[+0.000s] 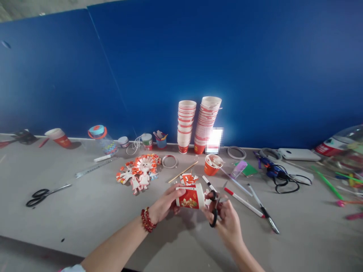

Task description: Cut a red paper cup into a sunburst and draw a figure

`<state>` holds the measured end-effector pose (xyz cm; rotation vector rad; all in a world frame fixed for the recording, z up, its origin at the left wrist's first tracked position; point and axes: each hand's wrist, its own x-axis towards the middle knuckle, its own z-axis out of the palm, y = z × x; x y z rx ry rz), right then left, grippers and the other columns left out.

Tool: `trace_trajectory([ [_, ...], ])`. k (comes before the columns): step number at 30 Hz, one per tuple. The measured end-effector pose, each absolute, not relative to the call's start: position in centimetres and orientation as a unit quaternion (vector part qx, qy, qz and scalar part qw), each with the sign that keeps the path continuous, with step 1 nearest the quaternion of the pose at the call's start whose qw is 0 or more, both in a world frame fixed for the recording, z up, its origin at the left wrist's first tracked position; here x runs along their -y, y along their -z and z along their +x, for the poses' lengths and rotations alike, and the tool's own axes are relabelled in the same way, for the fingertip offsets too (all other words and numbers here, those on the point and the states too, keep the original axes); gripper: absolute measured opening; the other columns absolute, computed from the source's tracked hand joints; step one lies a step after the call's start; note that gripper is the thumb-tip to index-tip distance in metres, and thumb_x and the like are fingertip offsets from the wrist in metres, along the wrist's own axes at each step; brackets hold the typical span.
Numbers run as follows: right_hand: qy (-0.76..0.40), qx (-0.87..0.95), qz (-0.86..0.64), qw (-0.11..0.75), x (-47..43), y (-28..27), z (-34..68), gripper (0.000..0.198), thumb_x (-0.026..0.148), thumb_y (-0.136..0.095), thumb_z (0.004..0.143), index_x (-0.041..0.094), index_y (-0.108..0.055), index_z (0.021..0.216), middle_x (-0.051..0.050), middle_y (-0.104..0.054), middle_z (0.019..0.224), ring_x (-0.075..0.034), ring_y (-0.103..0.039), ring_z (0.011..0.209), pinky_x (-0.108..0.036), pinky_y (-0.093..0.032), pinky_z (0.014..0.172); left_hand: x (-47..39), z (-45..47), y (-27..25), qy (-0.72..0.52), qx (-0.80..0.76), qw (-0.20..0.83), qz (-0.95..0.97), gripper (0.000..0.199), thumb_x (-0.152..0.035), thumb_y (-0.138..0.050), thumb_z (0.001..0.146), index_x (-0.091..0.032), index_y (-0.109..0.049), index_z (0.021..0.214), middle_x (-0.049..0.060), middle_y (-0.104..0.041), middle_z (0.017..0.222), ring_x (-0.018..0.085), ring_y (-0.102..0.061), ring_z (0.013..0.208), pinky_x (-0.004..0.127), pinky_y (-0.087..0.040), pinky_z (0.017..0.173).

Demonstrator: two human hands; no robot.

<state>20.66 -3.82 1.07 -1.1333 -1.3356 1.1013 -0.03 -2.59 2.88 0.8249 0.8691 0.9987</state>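
Between front and back edges of the worktop (96,211), our left hand (166,202) curls round a sideways paper cup (189,198), best held lightly; our right hand (229,216) hooks fingers through scissors (214,220).

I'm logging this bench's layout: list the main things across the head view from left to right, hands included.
Black-handled scissors on the table, blue-lidded bottle, paper figures, left hand, held paper cup, right hand, blue glue gun, green stick.
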Motion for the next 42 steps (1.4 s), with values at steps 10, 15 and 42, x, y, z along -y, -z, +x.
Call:
trace_trajectory([
  [10,-0.597,0.486,-0.411,0.489,4.1,-1.1,19.4,0.044,0.045,-0.078,0.072,0.021,-0.054,0.100,0.005,-0.054,0.055,-0.011,-0.047,0.044,-0.023,-0.041,0.044,3.1,0.9,-3.0,-0.499,-0.330,0.655,0.461,0.058,-0.032,-0.078,0.075,-0.022,-0.056,0.128,0.010,-0.066,0.107,0.016,-0.060,0.075,0.020,-0.043,0.052],
  [15,-0.649,0.443,-0.393,0.477,4.3,-0.9,19.4,0.042,0.044,-0.076,0.076,0.018,-0.056,0.102,0.004,-0.058,0.058,-0.010,-0.051,0.043,-0.023,-0.040,0.045,3.3,1.1,-3.1,-0.542,-0.322,0.636,0.444,0.044,-0.031,-0.074,0.080,-0.020,-0.062,0.120,0.011,-0.067,0.116,0.025,-0.062,0.101,0.032,-0.049,0.085],
  [42,-0.696,0.494,-0.376,0.362,4.7,-1.3,18.9,0.048,0.057,-0.074,0.074,0.017,-0.053,0.090,-0.004,-0.067,0.071,-0.006,-0.046,0.046,-0.020,-0.036,0.046,2.3,0.9,-1.5,-0.619,-0.354,0.656,0.249,0.038,-0.037,-0.076,0.077,-0.017,-0.065,0.108,0.008,-0.072,0.104,0.022,-0.068,0.093,0.034,-0.051,0.088],
])
